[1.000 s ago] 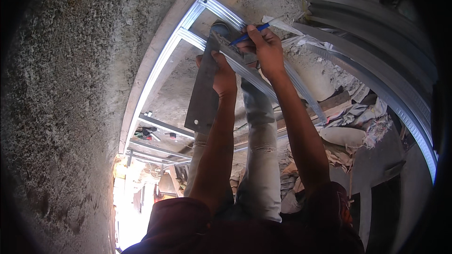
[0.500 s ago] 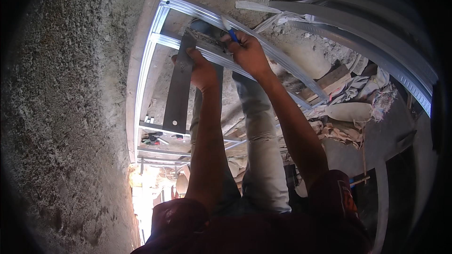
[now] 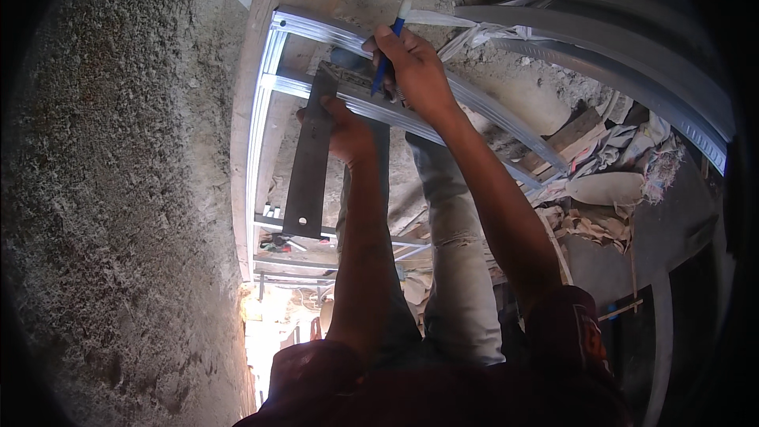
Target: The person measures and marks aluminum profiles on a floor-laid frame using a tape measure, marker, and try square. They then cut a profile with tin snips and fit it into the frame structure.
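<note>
My left hand grips a dark, flat steel square, thumb on its face. The long blade hangs down toward me, with a round hole near its lower end. Its upper end lies against a shiny metal channel, one of the crosspieces of a metal frame. Between the fingers of my right hand is a blue pen, white end up and tip pointing down near that channel. My fingers and the channel partly hide the square's other arm.
A rough wall rises on the left, with a wooden board along it. Curved grey metal profiles lie at the upper right. Sacks and crumpled wrappings are heaped on the right. My legs stand beneath the frame.
My right hand has risen a little and turned the pen more upright, bringing its tip into view over the channel. The view has shifted slightly; my left hand keeps its grip on the square.
</note>
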`<state>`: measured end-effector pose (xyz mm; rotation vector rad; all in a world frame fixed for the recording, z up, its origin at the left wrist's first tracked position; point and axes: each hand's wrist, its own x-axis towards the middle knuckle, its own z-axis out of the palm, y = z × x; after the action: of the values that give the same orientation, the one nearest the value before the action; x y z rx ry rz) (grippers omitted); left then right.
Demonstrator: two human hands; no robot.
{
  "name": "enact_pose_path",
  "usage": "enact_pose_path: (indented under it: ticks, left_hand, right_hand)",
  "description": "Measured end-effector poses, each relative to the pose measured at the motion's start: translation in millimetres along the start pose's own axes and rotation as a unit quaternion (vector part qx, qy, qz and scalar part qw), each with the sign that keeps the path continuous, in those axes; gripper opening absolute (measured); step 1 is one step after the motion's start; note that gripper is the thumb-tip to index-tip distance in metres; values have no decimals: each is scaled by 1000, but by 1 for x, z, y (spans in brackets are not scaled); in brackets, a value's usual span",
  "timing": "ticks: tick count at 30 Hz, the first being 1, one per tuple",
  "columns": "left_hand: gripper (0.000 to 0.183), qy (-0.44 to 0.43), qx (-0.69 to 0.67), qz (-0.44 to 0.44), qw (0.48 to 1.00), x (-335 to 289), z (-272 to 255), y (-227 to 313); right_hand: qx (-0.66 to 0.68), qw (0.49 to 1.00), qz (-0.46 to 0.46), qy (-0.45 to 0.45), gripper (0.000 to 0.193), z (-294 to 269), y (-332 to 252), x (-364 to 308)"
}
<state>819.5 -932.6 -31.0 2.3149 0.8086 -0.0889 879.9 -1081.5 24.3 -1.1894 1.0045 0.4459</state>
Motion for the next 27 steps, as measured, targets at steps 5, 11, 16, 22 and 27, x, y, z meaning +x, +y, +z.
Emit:
enact_pose_path:
  ticks: [5, 11, 16, 22, 27]
  left_hand:
    - [34, -8, 48, 23, 999, 0, -2, -8]
    - [36, -12, 30, 17, 999, 3, -3, -1]
    - [36, -36, 34, -1, 999, 0, -9, 21]
    - [35, -38, 43, 6, 998, 1, -11, 25]
    - [33, -22, 44, 11, 999, 2, -9, 23]
  right_hand:
    - [-25, 1000, -13, -14, 41, -5, 3, 11]
    - [-267, 959, -96, -13, 31, -21, 61, -14]
    - [-425, 905, 0, 37, 23, -3, 92, -30]
    - [-323, 946, 12, 32, 21, -2, 108, -17]
    - [-316, 947, 40, 40, 23, 1, 107, -11]
